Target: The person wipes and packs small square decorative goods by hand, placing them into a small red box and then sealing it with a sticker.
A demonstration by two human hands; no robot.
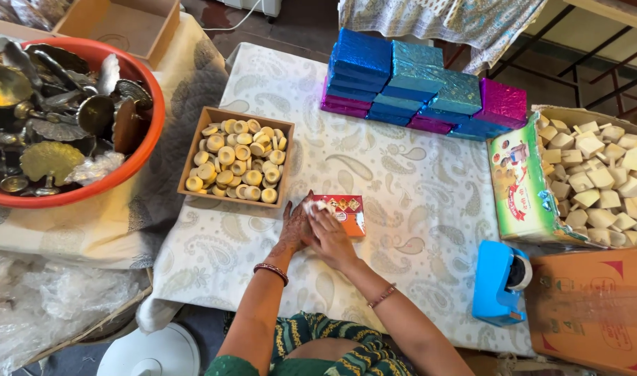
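Observation:
A small red and orange printed box (346,211) lies on the white paisley tablecloth (416,188) in front of me. My left hand (297,224) and my right hand (330,235) meet at the box's left end, fingers pinching a small white piece (314,205) against it. Both wrists wear bangles. Just left of my hands stands a brown tray (190,166) filled with several round yellow sweets (238,160). Whether the white piece is paper or tape I cannot tell.
Stacked blue and magenta foil-wrapped boxes (416,83) sit at the far side. A carton of pale cube sweets (600,177) stands right, with a blue tape dispenser (498,282) and a brown carton (596,306) nearer. An orange tub (148,139) of brass items is left.

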